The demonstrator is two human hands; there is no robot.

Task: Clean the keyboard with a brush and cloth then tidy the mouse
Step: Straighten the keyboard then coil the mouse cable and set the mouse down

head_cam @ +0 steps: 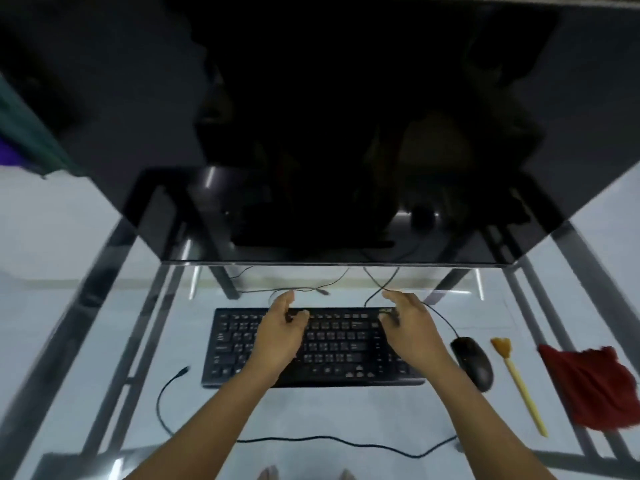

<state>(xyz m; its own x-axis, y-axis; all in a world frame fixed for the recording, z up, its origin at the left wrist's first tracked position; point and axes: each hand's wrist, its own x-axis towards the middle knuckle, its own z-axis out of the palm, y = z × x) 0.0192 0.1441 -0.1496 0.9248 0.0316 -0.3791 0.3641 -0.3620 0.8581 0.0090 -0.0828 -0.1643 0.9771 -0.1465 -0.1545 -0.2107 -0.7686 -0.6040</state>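
The scene is dimly and coolly lit. Most of the upper frame is swallowed by the dark monitor (346,133), where faint reflections are seen. Glare streaks are caught on the glass table (104,358). Motion blur and wide-angle bending are seen toward the edges.

Both bare forearms reach forward over the keyboard (313,348). The left hand (278,336) hovers above its left-centre keys, fingers loosely curled, nothing in its grip. The right hand (410,329) hangs over its right end, fingers spread and empty.
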